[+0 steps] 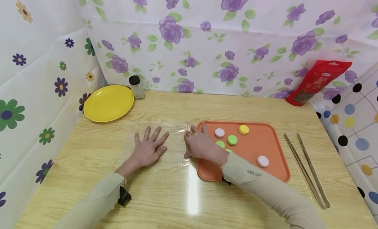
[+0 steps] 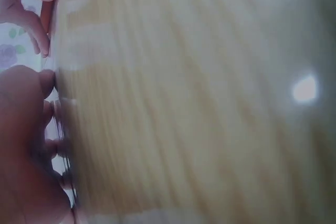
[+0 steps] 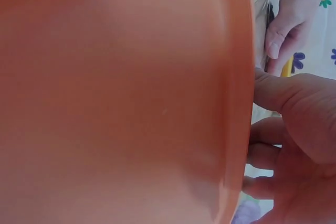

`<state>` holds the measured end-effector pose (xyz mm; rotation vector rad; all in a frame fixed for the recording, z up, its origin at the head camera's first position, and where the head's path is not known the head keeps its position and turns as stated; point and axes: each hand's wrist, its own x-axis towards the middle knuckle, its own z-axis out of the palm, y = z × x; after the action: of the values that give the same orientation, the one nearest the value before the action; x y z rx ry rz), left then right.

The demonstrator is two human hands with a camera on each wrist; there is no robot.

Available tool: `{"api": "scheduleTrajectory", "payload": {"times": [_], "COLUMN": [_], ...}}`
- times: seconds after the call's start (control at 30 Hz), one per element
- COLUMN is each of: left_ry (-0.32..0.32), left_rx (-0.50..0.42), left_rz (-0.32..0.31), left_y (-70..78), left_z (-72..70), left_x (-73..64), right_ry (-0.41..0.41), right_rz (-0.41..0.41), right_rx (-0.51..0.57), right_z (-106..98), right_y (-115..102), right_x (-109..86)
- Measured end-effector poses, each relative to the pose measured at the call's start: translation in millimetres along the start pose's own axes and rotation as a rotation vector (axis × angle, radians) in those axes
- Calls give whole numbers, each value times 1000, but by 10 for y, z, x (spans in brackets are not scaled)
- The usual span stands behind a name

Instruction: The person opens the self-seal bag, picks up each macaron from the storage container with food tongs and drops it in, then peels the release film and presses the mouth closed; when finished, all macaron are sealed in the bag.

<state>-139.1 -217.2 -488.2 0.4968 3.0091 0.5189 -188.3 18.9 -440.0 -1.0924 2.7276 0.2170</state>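
Observation:
A clear, thin piece of plastic (image 1: 176, 151), film or bag I cannot tell, lies flat on the wooden table. My left hand (image 1: 148, 149) rests palm down on it with fingers spread. My right hand (image 1: 203, 145) reaches over the left rim of the orange tray (image 1: 251, 175); its fingertips and thumb touch down around the plastic's right edge, thumb apart from the fingers. In the right wrist view, those fingers (image 3: 265, 156) are partly hidden behind the tray's rim. On the tray sit several small round pieces like macarons: green (image 1: 232, 140), yellow (image 1: 243, 129) and pale pink (image 1: 262, 161).
A yellow plate (image 1: 108, 103) and a black-lidded shaker jar (image 1: 137, 88) stand at the back left. Long metal tongs (image 1: 307, 170) lie right of the tray. A red pouch (image 1: 317, 81) leans on the flowered cloth (image 1: 189, 42) at the back right.

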Motion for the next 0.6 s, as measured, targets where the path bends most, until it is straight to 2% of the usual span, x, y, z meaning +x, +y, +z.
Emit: {"api": "scheduleTrajectory", "payload": {"times": [0.37,0.47,0.6], "left_ry": [86,121,209], "left_rx": [-56,-131,-278], "left_rz": [-20,-19,7], "left_y": [42,29,-9], "left_z": [7,8,13], "left_x": [28,29,5], "right_ry": [15,15,4], "right_rz": [1,-5,-14], "right_rx": [-29,-20,-8], "right_z": [-3,-11,-15], "right_y": [33,44,46], "right_x": [-7,-12,-26]}}
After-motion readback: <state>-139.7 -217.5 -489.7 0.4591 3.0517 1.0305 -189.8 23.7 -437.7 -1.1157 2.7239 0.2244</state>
